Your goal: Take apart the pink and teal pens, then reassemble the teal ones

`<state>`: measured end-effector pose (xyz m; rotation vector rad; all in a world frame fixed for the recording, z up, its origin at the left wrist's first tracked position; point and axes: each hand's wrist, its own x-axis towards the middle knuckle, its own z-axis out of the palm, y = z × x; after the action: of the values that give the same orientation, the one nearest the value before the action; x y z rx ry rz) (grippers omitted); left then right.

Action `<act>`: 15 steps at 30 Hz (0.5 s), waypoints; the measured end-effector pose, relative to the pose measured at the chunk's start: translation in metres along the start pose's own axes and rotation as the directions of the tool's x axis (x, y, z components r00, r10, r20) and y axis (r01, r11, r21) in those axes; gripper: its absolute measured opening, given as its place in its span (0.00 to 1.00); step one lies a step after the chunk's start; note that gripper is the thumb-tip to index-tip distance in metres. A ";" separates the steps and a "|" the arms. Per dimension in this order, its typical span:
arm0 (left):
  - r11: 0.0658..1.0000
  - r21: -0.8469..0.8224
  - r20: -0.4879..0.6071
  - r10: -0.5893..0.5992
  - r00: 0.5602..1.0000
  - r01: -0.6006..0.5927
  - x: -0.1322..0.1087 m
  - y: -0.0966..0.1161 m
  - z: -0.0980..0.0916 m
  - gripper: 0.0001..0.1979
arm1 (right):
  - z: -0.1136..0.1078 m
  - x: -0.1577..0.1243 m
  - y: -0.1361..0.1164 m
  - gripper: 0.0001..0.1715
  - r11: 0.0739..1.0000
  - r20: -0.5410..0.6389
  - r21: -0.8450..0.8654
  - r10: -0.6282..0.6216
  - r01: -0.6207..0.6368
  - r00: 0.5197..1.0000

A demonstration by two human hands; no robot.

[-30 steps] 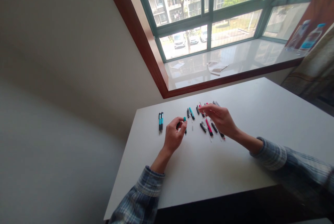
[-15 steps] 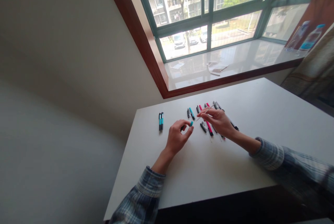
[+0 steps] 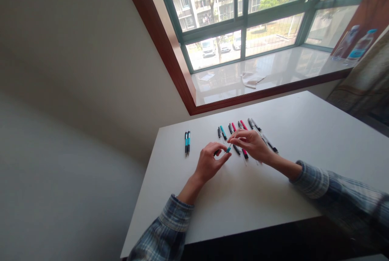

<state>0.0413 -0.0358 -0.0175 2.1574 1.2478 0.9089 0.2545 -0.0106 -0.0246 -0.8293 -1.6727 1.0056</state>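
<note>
Between thumb and fingertips, my left hand point(image 3: 210, 159) pinches a teal pen barrel point(image 3: 228, 149) with a dark part inside the palm. My right hand point(image 3: 253, 143) pinches a thin pale refill point(image 3: 238, 129), its lower tip at the open end of the teal barrel. Two assembled teal-and-black pens point(image 3: 187, 142) lie side by side to the left. Behind and under my right hand are several pen parts: a teal barrel piece point(image 3: 223, 132), a black piece point(image 3: 219, 132), pink pieces point(image 3: 244, 153) and grey and black pieces point(image 3: 270, 143).
The white table point(image 3: 255, 196) reaches to the window frame. On the sill point(image 3: 219, 86) lie a crumpled pale cloth point(image 3: 251, 79) and a small paper point(image 3: 207, 77). Two clear bottles stand at the right, one with a blue cap point(image 3: 361, 46). A curtain point(image 3: 361, 78) hangs beside them.
My left hand has moved slightly right with the teal barrel. My right hand has moved slightly left and down, and the refill's tip now meets the barrel.
</note>
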 end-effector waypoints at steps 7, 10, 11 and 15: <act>1.000 -0.019 -0.009 -0.004 1.000 0.004 0.001 0.003 0.001 0.09 | 0.000 -0.002 0.005 0.17 0.996 0.051 -0.061 -0.059 0.062 0.997; 0.997 -0.070 -0.012 -0.033 0.999 0.032 0.001 0.005 0.002 0.12 | 0.001 -0.003 0.006 0.16 0.994 0.101 -0.087 -0.065 0.074 0.993; 0.994 -0.100 -0.012 -0.050 0.999 0.048 0.002 0.005 0.002 0.13 | 0.002 -0.004 0.005 0.15 0.993 0.115 -0.097 -0.060 0.072 0.992; 0.961 -0.245 -0.041 -0.145 0.989 0.131 0.004 0.004 0.001 0.18 | 0.001 -0.004 0.003 0.18 0.987 0.103 -0.139 -0.060 0.075 0.993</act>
<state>0.0457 -0.0347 -0.0141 1.8432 1.2293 1.0140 0.2549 -0.0131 -0.0292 -0.8212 -1.8620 0.9007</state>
